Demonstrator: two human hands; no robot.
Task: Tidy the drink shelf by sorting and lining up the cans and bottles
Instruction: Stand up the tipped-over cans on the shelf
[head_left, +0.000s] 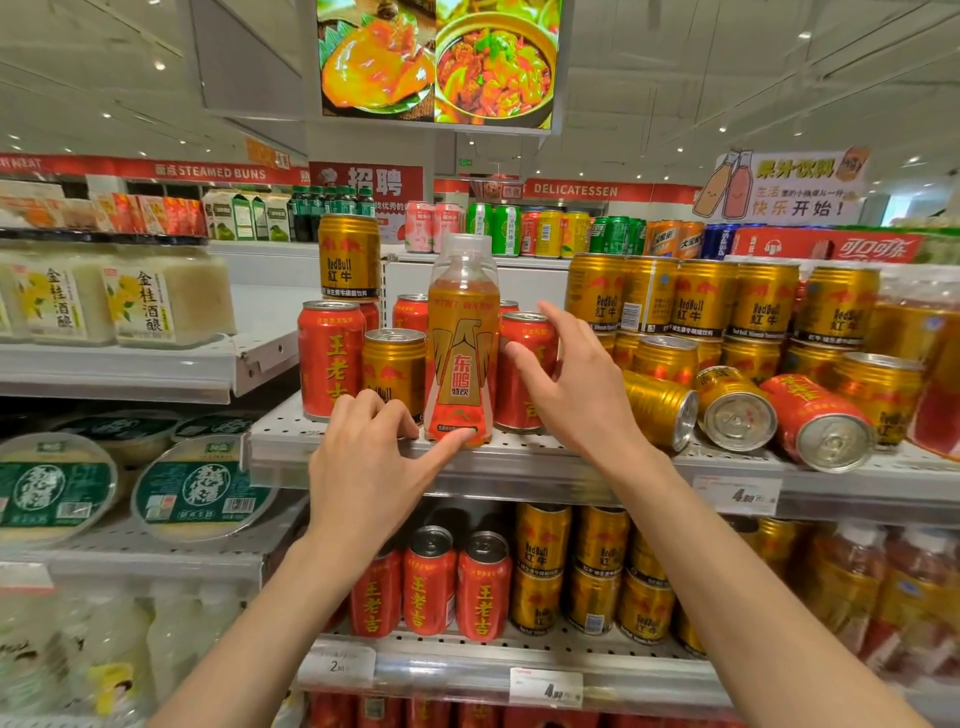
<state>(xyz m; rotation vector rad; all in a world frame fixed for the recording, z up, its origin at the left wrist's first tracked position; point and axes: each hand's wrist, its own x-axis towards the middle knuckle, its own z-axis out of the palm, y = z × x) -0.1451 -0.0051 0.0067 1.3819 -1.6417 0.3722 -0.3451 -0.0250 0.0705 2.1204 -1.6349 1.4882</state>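
Now your half-curled left hand (374, 457) thumbs the tall orange plastic bottle (460, 343) at the perforated white shelf's (519, 452) front edge, while your spread, empty right hand (566, 384) reaches the red drink can (522, 374); grip it next.

Middle shelf, centre of frame: one orange bottle (459, 338) upright. Right of centre: three cans on their sides, two gold cans (660, 410) and one red can (815, 421). Two hands (363, 467) in view.
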